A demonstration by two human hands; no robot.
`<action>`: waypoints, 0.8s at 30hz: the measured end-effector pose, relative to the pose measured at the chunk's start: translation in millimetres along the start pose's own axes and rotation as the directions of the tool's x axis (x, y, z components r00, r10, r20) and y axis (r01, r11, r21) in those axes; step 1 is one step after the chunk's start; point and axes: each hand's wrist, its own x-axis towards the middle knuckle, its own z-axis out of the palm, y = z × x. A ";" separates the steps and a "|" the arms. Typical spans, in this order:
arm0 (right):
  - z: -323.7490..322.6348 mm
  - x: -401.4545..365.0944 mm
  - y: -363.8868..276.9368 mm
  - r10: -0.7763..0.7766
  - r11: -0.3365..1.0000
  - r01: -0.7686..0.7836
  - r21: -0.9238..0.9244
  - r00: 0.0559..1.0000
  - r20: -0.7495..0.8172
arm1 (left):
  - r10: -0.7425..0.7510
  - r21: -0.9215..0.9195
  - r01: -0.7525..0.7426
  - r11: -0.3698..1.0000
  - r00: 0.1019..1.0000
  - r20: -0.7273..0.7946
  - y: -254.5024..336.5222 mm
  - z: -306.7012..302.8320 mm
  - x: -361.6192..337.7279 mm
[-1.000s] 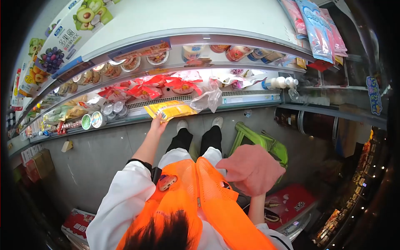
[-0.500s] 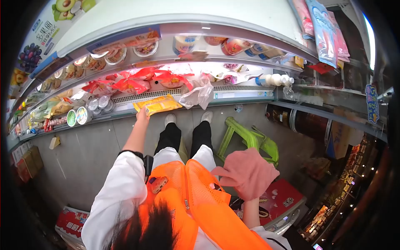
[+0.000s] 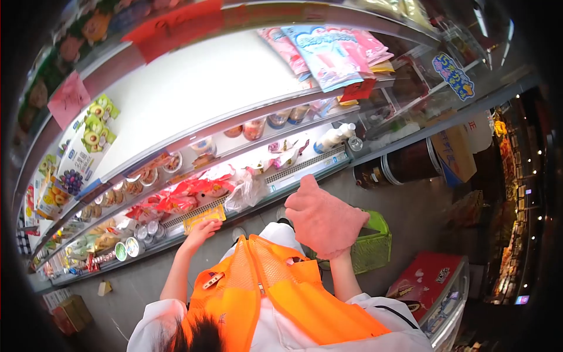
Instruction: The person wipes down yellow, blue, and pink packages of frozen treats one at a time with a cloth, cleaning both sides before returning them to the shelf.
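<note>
My left hand (image 3: 202, 233) is at the front of the lowest cooler shelf, its fingers stretched out against the near edge of a yellow packet (image 3: 204, 218). The packet lies at the shelf edge below several red-and-clear bags (image 3: 182, 196). Beside it is a crumpled clear plastic bag (image 3: 245, 192). A pink cloth (image 3: 322, 220) is held up in my right hand (image 3: 339, 253); the cloth covers the fingers, and only the wrist side shows.
An empty-looking white upper shelf (image 3: 193, 82) carries pink and blue packets (image 3: 328, 56) at its right end. White bottles (image 3: 335, 137) lie at the lower right. A green plastic stool (image 3: 375, 240) stands on the floor, with a red-topped case (image 3: 428, 276) behind it.
The view has swung up and right. My left hand has gone from gripping the yellow packet to lying with fingers extended at it, the packet now on the shelf edge. The pink cloth has risen forward.
</note>
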 end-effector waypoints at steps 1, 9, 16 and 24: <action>-6.0 4.4 8.4 0.007 1.000 -0.006 0.009 1.000 -0.024 | 0.065 0.038 -0.069 0.997 0.994 0.083 26.9 21.2 6.4; -57.7 48.2 114.3 0.122 0.991 -0.107 0.079 0.970 -0.211 | 0.575 0.056 -0.582 0.811 0.811 0.102 250.0 191.2 104.6; -102.8 66.5 221.2 0.220 0.975 -0.199 0.100 0.933 -0.285 | 0.487 -0.132 -0.500 0.856 0.865 -0.119 364.4 245.6 230.5; -116.0 87.5 268.8 0.180 0.978 -0.144 0.150 0.948 -0.261 | 0.402 -0.604 -0.343 0.719 0.915 -0.042 390.5 275.0 251.0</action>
